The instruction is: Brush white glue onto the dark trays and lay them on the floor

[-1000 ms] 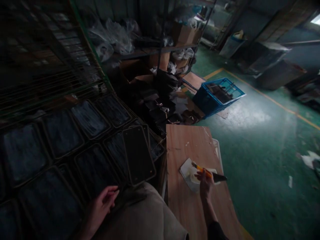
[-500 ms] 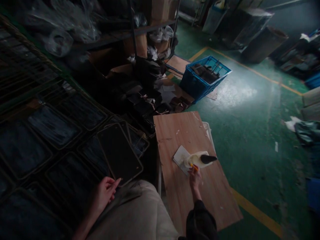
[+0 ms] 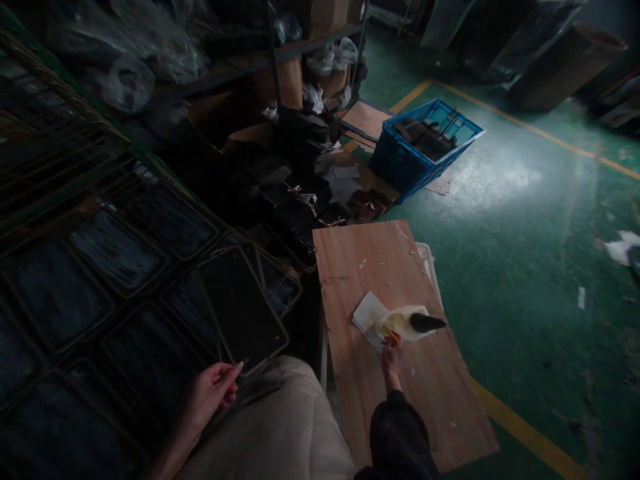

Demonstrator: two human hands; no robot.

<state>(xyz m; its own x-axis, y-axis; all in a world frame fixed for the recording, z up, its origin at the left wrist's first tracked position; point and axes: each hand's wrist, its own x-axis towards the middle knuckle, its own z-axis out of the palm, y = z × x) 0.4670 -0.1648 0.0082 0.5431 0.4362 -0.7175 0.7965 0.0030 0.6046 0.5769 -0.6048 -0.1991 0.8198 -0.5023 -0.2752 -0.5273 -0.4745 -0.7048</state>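
My left hand (image 3: pixel 215 390) is closed in a pinch at the lower corner of a flat dark panel (image 3: pixel 243 310) with rounded corners and small studs. The panel leans over other dark panels beside my knee. On the wooden board (image 3: pixel 360 373), my right hand (image 3: pixel 393 357) closes round a small orange-yellow stick (image 3: pixel 395 337); its tip is too small to make out. The stick meets a cream-coloured container (image 3: pixel 400 320) that lies on a white pad (image 3: pixel 369 313). A black pointed piece (image 3: pixel 426 323) rests across the container's right end.
Several dark framed panels (image 3: pixel 57 293) spread out on my left. Behind the board are dark bundles (image 3: pixel 300 200) and a blue crate (image 3: pixel 400 163) with dark pieces inside. A shelf (image 3: pixel 240 70) carries plastic bags and boxes. Green floor (image 3: pixel 510 287) with yellow lines stretches to the right.
The view has shifted slightly, so most things appear further right. My left hand stays at the panel's corner, and my right hand keeps the stick at the cream container.
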